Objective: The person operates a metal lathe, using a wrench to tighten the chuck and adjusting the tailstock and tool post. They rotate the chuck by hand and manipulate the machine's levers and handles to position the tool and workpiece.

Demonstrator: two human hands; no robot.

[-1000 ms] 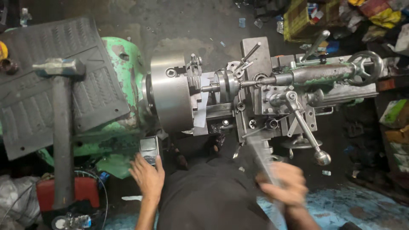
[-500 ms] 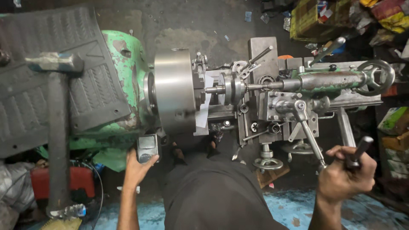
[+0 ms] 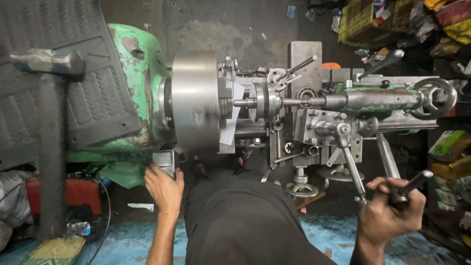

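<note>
My left hand (image 3: 164,189) rests on the grey switch box (image 3: 165,162) below the chuck (image 3: 195,100), fingers loosely together; my right hand (image 3: 390,213) is clamped on a lever (image 3: 409,185), steadying the carriage (image 3: 319,130) side.

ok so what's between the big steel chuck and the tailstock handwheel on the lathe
In the head view, between the chuck and the handwheel sit a round workpiece, a thin shaft and the green tailstock body.
</note>
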